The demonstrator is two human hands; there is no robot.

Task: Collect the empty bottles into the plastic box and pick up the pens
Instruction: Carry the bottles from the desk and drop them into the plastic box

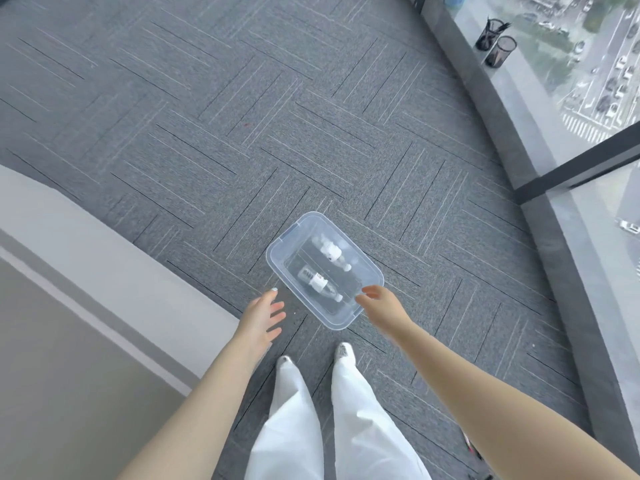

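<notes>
A clear plastic box (277,252) sits on the grey carpet in front of my feet. Two empty bottles lie inside it: one with a white label (330,252) farther away, one (317,283) nearer to me. My right hand (379,301) reaches over the box's near right corner, fingers slightly curled, holding nothing. My left hand (263,318) hovers left of the box with fingers spread apart, empty. Pens stick out of a black mesh cup (487,32) on the window ledge at the far right.
A second black mesh cup (500,51) stands beside the first on the ledge (526,109). A grey-white counter or wall (86,271) fills the left side. A glass window runs along the right. Something red and black (472,445) lies on the carpet near my right arm.
</notes>
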